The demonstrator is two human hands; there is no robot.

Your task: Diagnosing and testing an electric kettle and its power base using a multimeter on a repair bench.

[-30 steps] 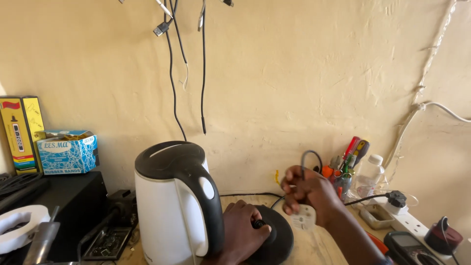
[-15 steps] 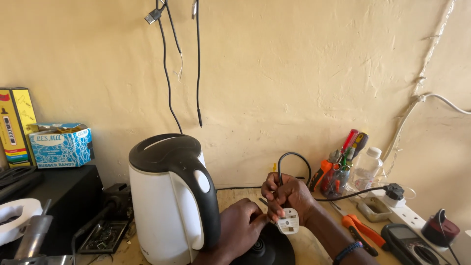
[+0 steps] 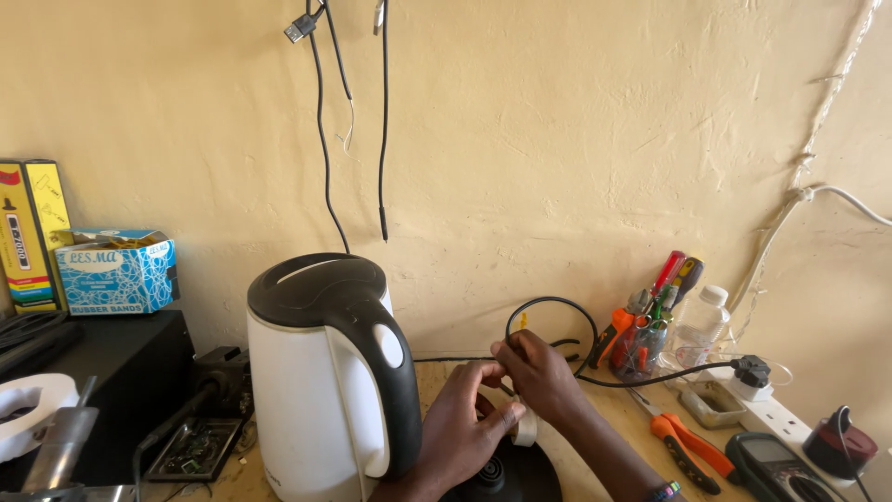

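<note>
Both hands, the left hand (image 3: 465, 423) and right hand (image 3: 539, 376), pinch the black cord (image 3: 553, 307) and white plug (image 3: 526, 428) over the kettle base (image 3: 520, 474), at four o'clock from the white kettle (image 3: 325, 381); a tug might, I judge, topple it.

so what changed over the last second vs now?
Both hands came together over the black kettle base. The right hand, earlier out by the tools with the white plug, now pinches the looped black cord. The left hand, earlier flat on the base, now holds the plug. The white kettle, blue box and power strip stayed put.
</note>
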